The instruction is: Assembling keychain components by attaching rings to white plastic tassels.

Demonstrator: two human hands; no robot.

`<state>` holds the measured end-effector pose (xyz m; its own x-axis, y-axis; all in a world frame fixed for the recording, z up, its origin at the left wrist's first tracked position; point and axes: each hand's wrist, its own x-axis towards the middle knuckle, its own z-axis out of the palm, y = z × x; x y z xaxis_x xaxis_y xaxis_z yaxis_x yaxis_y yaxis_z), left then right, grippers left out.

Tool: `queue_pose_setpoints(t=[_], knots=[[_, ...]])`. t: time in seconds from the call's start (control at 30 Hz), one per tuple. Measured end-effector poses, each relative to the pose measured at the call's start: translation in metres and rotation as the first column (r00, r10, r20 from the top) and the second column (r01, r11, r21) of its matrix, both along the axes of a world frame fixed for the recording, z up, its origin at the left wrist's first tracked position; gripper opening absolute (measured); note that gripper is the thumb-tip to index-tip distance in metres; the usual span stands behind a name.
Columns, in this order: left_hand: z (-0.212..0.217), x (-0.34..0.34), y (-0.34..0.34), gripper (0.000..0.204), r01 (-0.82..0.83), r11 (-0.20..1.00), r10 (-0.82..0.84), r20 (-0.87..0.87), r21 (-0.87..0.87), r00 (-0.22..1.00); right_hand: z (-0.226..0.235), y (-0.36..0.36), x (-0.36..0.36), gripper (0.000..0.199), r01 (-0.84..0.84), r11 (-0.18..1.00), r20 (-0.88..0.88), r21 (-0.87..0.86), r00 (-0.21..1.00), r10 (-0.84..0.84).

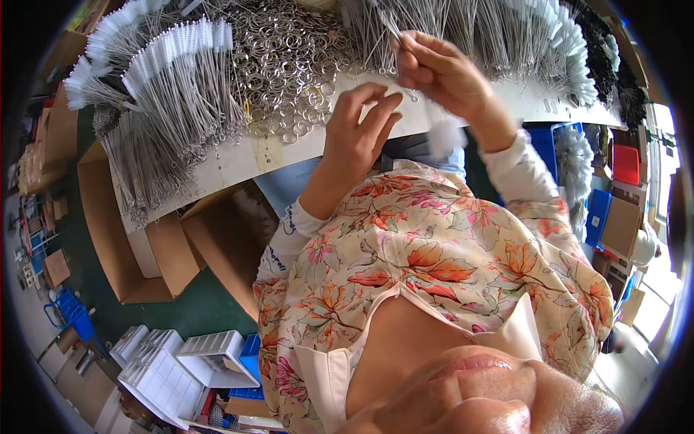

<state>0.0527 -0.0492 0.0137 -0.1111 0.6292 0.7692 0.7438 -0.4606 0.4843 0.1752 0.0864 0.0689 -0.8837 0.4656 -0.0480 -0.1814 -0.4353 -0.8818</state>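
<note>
My right hand (pixel 452 83) is closed in a pinch on thin metal wire stems (pixel 392 27) at the far side of the table, like those of the wire brushes around it. Below its wrist hangs a blurred white tuft (pixel 447 139); whether it belongs to the held piece, I cannot tell. My left hand (pixel 350 137) is held with bent fingers apart, nothing visible in them, just right of a heap of metal split rings (pixel 282 72). Bundles of wire brushes with white bristles (pixel 188 94) lie to the left. More wire brushes (pixel 499 43) are piled at the far right.
The white table (pixel 278 153) has its near edge in front of my body. Cardboard boxes (pixel 155 264) stand on the green floor at left, with white plastic trays (pixel 170 369) lower down. Dark bristled brushes (pixel 614 72) lie at the table's right end, near blue bins (pixel 597 217).
</note>
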Motion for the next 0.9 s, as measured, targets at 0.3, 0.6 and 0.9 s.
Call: queue_pose_setpoints(t=[0.3,0.6,0.9], knots=[[-0.033,0.010,-0.018,0.030,0.250,0.883,-0.123,0.318,-0.397,0.940,-0.062,0.001,0.074,0.011,-0.508,-0.498,0.302,0.703,0.847,-0.438],[0.012,-0.012,-0.014,0.014,0.229,0.933,-0.238,0.002,-0.279,0.971,-0.017,-0.014,0.032,0.013,-0.524,0.842,0.569,0.128,0.734,0.371],[0.004,-0.113,0.055,0.010,-0.475,0.835,0.250,-0.578,-0.278,0.777,-0.064,-0.002,0.053,0.008,-0.421,0.063,0.414,0.905,0.837,-0.357]])
